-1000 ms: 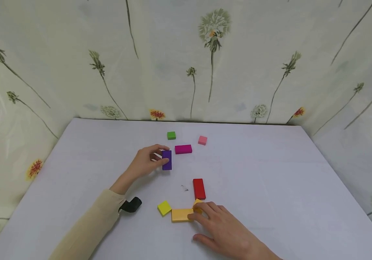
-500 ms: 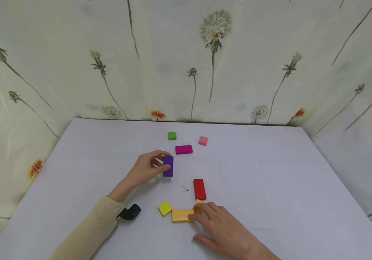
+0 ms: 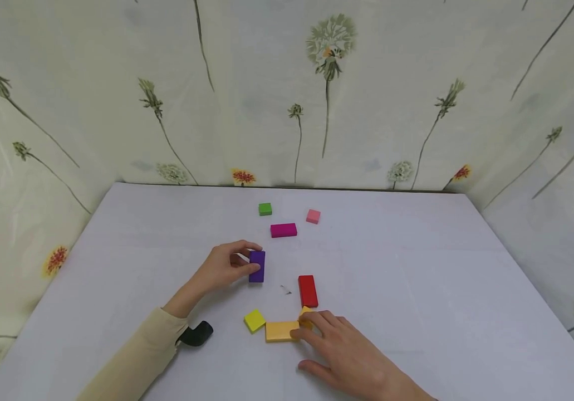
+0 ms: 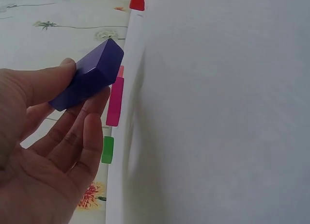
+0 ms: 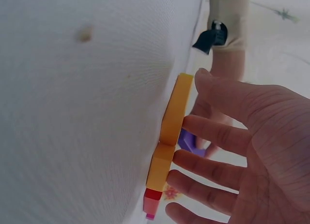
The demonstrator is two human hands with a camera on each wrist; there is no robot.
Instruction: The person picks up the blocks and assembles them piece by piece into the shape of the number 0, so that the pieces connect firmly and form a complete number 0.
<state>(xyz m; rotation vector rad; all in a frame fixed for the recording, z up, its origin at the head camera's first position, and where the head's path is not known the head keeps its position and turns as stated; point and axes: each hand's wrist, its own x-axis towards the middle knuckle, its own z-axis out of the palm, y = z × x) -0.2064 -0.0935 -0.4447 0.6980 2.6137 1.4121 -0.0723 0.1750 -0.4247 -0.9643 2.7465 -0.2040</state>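
My left hand (image 3: 226,265) pinches a purple rectangular block (image 3: 257,267) between thumb and fingers; the left wrist view shows the purple block (image 4: 92,74) raised off the table. My right hand (image 3: 344,353) lies with spread, relaxed fingers, fingertips at the orange rectangular block (image 3: 280,332) and the small orange block (image 3: 305,313) behind it, which is partly hidden. A yellow square block (image 3: 254,321) sits at the left end of the longer orange block. The red rectangular block (image 3: 308,291) extends away from the small orange one. In the right wrist view the right hand's thumb (image 5: 225,90) stands apart from the fingers.
Farther back on the white table (image 3: 417,267) lie a magenta block (image 3: 284,230), a green block (image 3: 265,209) and a pink block (image 3: 313,216). A small dark mark (image 3: 285,290) shows left of the red block. Flower-patterned sheeting (image 3: 266,94) stands behind the table.
My left hand has carried the purple block toward the near side of the table, away from the magenta block. The right hand and the other blocks have stayed in place.
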